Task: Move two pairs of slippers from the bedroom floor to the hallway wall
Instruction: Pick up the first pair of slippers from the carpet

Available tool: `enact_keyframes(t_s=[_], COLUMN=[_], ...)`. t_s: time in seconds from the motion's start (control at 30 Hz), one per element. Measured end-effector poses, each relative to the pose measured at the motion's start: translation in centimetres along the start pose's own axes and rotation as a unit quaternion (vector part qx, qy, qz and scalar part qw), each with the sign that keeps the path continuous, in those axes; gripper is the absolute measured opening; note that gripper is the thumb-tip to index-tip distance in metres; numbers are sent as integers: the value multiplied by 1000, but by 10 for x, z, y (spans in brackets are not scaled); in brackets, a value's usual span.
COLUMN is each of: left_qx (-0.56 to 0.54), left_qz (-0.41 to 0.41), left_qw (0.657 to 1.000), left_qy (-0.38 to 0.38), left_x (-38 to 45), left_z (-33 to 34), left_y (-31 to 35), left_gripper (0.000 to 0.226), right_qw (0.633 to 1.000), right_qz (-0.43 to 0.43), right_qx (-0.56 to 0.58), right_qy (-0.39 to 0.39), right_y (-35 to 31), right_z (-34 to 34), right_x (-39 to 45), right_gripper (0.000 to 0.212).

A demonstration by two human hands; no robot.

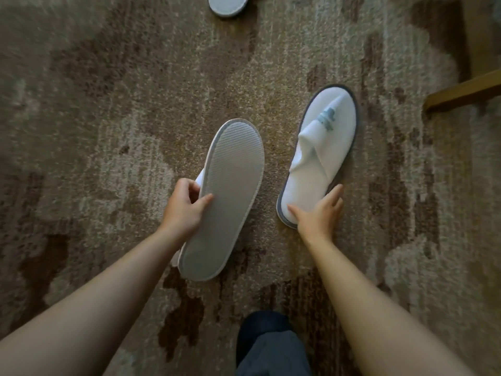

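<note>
The left hand [185, 206] is clamped on the edge of a white terry slipper turned sole-up [226, 196], thumb pressed on its grey ribbed sole and fingers curled round the far edge underneath; held this way, by the side of the sole, the slipper hangs flat and light above the mottled brown and beige carpet [108, 118], and appears already lifted clear of it, though whether its heel end still brushes the pile cannot be told. The right hand [318, 213] is spread apart over the heel end of a second white terry slipper with a grey-trimmed sole and a small teal logo [324, 147], which lies upright on the carpet just beside the first; thumb and fingers straddle the heel, touching the fabric but not yet closed, which reads as the moment before a pinch that would gather this one as the mate of the first. The crumpled upper suggests soft, thin cloth that gives under a grip. A third slipper, grey sole showing [229, 5], sits well apart at the top edge and is mostly cut off; a fourth is nowhere in view. A wooden furniture rail [465, 92] crosses the right edge, its body out of frame. A dark trouser leg [271, 354] fills the bottom. No hallway or wall is visible, so the carry has barely begun.
</note>
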State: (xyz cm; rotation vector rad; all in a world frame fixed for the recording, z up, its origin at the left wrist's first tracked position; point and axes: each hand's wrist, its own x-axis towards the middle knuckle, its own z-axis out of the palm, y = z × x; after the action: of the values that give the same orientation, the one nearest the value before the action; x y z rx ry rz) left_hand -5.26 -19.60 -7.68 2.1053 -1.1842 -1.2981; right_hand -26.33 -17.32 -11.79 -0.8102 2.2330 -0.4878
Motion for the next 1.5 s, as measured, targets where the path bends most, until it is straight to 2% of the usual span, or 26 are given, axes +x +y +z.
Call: enact_keyframes(t_s=[0.07, 0.13, 0.23, 0.3, 0.4, 0.47, 0.63, 0.77, 0.97, 1.1, 1.3, 1.4, 1.5], left_qx=[-2, -5, -17, -37, -59, -73, -78, -67, -66, -92, -95, -49, 9], left_qz=[6, 14, 19, 23, 37, 48, 53, 58, 125, 171, 275, 352, 412], left_qw=[1000, 1000, 1000, 999, 997, 996, 993, 993, 988, 981, 953, 919, 870], left_qy=[2, 1, 3, 0, 14, 32, 75, 74, 67, 31, -90, -171, -270], left_x=[0, 1, 0, -5, -19, -35, -105, -167, -233, -257, -284, -304, -336], left_z=[-3, -5, -9, -14, -35, -59, -137, -201, -261, -268, -246, -224, -199], left_y=[-1, -2, 0, 6, 28, 54, 148, 258, 427, 516, 613, 650, 673], left_gripper=[28, 28, 27, 27, 27, 27, 29, 29, 33, 33, 32, 33, 33], right_qw=[1000, 999, 998, 997, 990, 985, 972, 968, 965, 958, 933, 901, 847], right_qz=[8, 33, 22, -7, -53, -88, -147, -167, -169, -157, -105, -35, 41], right_qx=[20, 29, 53, 80, 125, 144, 182, 183, 199, 230, 268, 310, 346], right_qy=[-5, -2, 8, -13, -35, -35, -19, -41, -4, 67, 216, 303, 403], right_y=[0, -3, -5, -14, -43, -73, -162, -243, -344, -379, -381, -365, -342], right_z=[0, 0, -4, -11, -31, -54, -152, -257, -407, -482, -564, -587, -595], right_x=[2, 2, -1, -6, -21, -41, -113, -172, -234, -254, -288, -326, -380], right_gripper=[113, 106, 71, 46, 27, 23, 21, 16, 17, 22, 19, 20, 21])
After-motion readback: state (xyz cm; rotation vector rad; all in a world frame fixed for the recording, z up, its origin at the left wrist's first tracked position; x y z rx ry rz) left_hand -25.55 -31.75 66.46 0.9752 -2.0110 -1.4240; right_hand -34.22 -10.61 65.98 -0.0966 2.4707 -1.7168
